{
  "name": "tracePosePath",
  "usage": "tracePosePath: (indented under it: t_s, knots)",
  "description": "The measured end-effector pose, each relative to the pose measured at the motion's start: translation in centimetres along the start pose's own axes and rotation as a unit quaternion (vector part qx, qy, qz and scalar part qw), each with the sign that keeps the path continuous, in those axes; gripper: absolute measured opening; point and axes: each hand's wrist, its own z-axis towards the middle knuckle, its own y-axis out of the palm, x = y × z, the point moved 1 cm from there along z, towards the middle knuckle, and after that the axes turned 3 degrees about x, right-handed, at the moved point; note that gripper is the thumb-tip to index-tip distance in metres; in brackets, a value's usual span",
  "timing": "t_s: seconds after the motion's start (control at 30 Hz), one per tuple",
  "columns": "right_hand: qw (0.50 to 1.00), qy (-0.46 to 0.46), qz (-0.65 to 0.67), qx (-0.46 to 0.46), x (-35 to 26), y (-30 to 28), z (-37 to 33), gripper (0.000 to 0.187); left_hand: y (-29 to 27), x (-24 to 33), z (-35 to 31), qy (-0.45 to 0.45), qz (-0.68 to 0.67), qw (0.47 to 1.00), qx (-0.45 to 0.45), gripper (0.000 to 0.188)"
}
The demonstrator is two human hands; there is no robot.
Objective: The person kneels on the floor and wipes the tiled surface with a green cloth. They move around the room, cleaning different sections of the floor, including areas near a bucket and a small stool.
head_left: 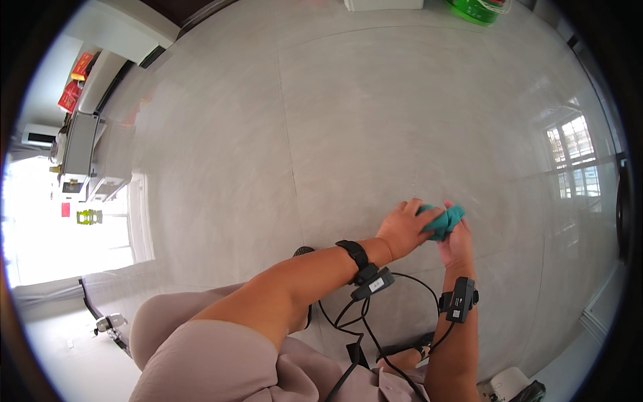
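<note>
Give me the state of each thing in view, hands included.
Left hand: fingers bent over the cloth
Right hand: closed on the cloth
Teal cloth: bunched up between both hands
Wrist boxes: strapped on
Black cables: slack, looping
Floor: glossy, wetness unclear
Green tub: cut off by picture's edge

Bright daylight, overexposed window, fisheye-bent edges

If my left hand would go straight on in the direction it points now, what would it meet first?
The left hand would first meet the green cloth, which its fingers touch. Beyond the cloth, the right hand seems next in line, though the depth between them is unclear.
</note>
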Motion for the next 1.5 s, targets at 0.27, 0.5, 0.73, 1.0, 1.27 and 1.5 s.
tracePosePath:
  t_s: [0.27, 0.5, 0.73, 1.0, 1.27, 1.5]
  knots:
    - [0.968, -0.045, -0.081, 0.234, 1.5, -5.9, 0.9, 0.018, 4.7, -2.5, -11.6, 0.250, 0.181, 0.936, -0.169, 0.037]
    - [0.989, -0.039, -0.056, 0.132, 1.1, -3.5, -0.3, 0.017, -5.2, -16.4, -6.0, -0.223, 0.184, 0.953, 0.087, 0.028]
    - [0.994, 0.027, -0.100, 0.033, 2.2, -0.2, -1.3, 0.018, -14.9, -22.7, -3.3, -0.439, -0.085, 0.879, 0.166, 0.045]
    - [0.987, -0.014, -0.161, -0.009, 1.5, -0.2, -1.3, 0.016, -0.6, -11.5, -6.7, 0.067, 0.133, 0.983, -0.104, 0.037]
    - [0.980, 0.024, -0.180, 0.078, 3.8, -4.0, -0.9, 0.018, -14.5, -23.5, -1.5, -0.346, 0.155, 0.899, 0.220, 0.034]
    - [0.977, 0.146, -0.145, 0.051, 6.2, -4.5, -3.4, 0.023, -7.0, -12.9, 3.6, 0.109, 0.436, 0.892, -0.039, 0.040]
